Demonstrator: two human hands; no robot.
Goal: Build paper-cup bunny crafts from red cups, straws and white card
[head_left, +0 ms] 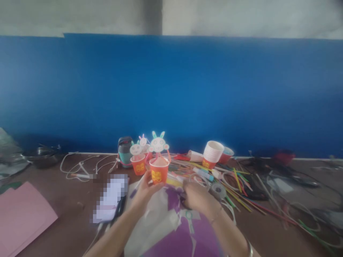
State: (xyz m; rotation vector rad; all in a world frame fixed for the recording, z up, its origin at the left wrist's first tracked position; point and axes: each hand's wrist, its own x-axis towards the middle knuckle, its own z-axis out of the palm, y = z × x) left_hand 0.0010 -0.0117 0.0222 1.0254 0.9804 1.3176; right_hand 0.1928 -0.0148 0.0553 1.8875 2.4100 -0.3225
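My left hand (148, 187) is closed around the lower part of a red paper cup (159, 170) with yellow markings. A paper rabbit face (158, 144) with green ears rises from this cup, with pipe-cleaner arms at its sides. To the right, my right hand (194, 194) is curled over the paper scraps; its fingertips are hidden, so what they hold cannot be made out. White paper (152, 221) and a purple sheet (184, 237) lie below both hands. Just left of the held cup stands another red cup (138, 166) with a smaller rabbit face.
A stack of paper cups (213, 151) stands behind colourful pipe cleaners (241, 189) and a tape roll (219, 190). A phone (111, 198), white cables (80, 166), a teal-and-grey container (125, 151) and pink paper (26, 217) are at the left. A blue panel (171, 89) rises behind.
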